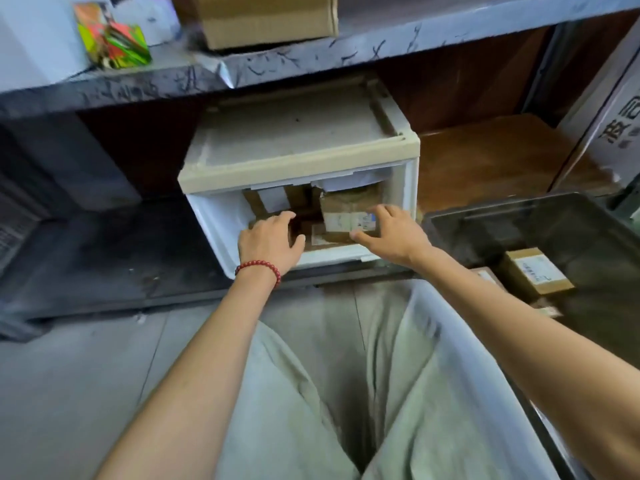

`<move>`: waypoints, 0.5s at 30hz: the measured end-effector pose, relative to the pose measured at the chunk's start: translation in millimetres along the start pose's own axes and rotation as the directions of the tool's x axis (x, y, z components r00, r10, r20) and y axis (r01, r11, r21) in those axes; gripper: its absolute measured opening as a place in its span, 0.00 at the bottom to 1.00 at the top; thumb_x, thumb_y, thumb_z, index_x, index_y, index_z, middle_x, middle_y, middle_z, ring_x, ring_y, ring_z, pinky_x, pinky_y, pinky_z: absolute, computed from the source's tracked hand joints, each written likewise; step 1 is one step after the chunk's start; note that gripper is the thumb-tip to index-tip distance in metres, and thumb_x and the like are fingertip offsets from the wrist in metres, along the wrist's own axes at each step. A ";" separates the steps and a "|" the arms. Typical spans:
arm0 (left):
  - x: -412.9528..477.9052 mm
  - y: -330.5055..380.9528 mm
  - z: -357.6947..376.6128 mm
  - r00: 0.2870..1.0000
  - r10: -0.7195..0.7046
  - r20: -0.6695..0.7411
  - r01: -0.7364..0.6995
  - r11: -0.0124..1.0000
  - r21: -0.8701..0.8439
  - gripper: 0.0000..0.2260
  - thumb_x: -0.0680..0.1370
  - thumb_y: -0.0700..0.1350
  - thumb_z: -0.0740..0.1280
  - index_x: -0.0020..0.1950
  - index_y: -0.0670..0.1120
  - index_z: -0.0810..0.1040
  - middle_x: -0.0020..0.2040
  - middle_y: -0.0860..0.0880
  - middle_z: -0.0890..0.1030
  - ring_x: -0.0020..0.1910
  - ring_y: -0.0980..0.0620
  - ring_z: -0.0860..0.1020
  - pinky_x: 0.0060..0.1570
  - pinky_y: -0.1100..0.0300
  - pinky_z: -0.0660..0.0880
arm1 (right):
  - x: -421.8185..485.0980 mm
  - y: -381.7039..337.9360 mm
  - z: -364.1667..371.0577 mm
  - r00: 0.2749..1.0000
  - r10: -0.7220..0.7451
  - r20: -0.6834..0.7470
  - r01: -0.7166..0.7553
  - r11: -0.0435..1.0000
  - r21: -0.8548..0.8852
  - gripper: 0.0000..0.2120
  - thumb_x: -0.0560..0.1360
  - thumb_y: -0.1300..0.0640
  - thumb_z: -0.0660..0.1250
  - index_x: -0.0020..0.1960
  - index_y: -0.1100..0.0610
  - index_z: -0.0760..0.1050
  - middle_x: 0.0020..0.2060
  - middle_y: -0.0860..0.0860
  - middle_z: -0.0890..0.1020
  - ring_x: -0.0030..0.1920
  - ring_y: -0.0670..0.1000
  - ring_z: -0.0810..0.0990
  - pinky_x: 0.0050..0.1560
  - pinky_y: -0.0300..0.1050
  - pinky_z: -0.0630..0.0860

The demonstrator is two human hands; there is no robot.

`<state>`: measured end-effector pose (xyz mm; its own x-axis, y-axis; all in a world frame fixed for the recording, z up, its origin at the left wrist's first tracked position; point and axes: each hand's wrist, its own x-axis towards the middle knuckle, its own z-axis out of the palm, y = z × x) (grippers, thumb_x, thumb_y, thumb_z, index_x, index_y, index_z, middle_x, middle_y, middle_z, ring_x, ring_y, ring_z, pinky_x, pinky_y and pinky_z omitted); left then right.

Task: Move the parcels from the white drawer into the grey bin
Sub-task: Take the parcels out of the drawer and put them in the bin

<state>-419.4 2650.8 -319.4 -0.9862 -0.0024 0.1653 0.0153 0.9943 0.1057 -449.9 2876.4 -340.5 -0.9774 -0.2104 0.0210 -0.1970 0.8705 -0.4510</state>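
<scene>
The white drawer (221,230) stands pulled out of its cream-topped unit on the low shelf, with several brown parcels inside. My left hand (268,242), with a red bead bracelet on the wrist, reaches over the drawer's front wall. Its fingers curl down onto a small brown parcel (254,224), mostly hidden under the hand. My right hand (389,235) is spread, thumb low and fingers high, against the right side of a labelled brown parcel (343,213). The grey bin (485,216) sits to the right on the floor and holds a labelled parcel (535,275).
A scratched grey shelf (311,60) overhangs the drawer unit, carrying a cardboard box (266,19) and a colourful packet (110,39). A wooden shelf surface (485,157) lies right of the unit. My knees in pale trousers (346,393) fill the foreground.
</scene>
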 end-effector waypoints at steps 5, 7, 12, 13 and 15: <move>-4.9 -40.1 8.4 0.994 -0.093 0.049 0.093 0.996 0.009 0.24 0.79 0.57 0.59 0.73 0.51 0.64 0.67 0.47 0.74 0.64 0.44 0.72 0.57 0.49 0.70 | 8.2 -23.7 27.7 0.998 -0.012 0.063 0.008 0.999 0.052 0.34 0.76 0.37 0.61 0.75 0.54 0.60 0.74 0.54 0.62 0.73 0.57 0.60 0.70 0.55 0.63; -5.5 -52.1 18.8 0.989 -0.130 0.066 0.131 0.991 0.000 0.24 0.79 0.57 0.59 0.73 0.50 0.64 0.68 0.47 0.73 0.65 0.44 0.71 0.58 0.48 0.70 | 10.3 -27.8 40.2 0.996 -0.023 0.080 0.016 0.997 0.078 0.32 0.77 0.38 0.62 0.75 0.54 0.60 0.74 0.54 0.63 0.73 0.56 0.60 0.70 0.54 0.63; -5.4 -67.7 56.8 0.982 -0.163 0.093 0.168 0.985 -0.049 0.23 0.77 0.56 0.63 0.69 0.49 0.67 0.63 0.47 0.76 0.60 0.44 0.74 0.55 0.48 0.73 | 24.3 -28.2 70.7 0.992 -0.026 0.123 0.006 0.987 0.158 0.29 0.78 0.43 0.63 0.74 0.53 0.61 0.73 0.53 0.64 0.73 0.55 0.61 0.72 0.52 0.61; -3.4 -68.6 63.4 0.982 -0.161 0.100 0.167 0.984 -0.060 0.23 0.77 0.55 0.63 0.69 0.48 0.67 0.62 0.47 0.76 0.60 0.45 0.74 0.54 0.48 0.73 | 28.5 -29.9 74.8 0.992 -0.024 0.127 0.001 0.985 0.171 0.29 0.78 0.43 0.63 0.74 0.53 0.61 0.73 0.53 0.65 0.73 0.54 0.61 0.72 0.52 0.61; 8.1 -70.1 75.6 0.982 -0.165 0.095 0.172 0.982 -0.078 0.24 0.77 0.55 0.64 0.70 0.48 0.66 0.64 0.47 0.74 0.61 0.45 0.73 0.54 0.48 0.74 | 41.8 -34.0 84.4 0.993 -0.035 0.116 0.013 0.983 0.182 0.28 0.78 0.44 0.62 0.74 0.52 0.61 0.73 0.52 0.65 0.73 0.54 0.62 0.71 0.51 0.62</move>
<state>-440.9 2589.1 -399.6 -0.9864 -0.1561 0.0519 -0.1421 0.9675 0.2091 -477.6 2800.5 -399.6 -0.9545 -0.2907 -0.0670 -0.1927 0.7720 -0.6057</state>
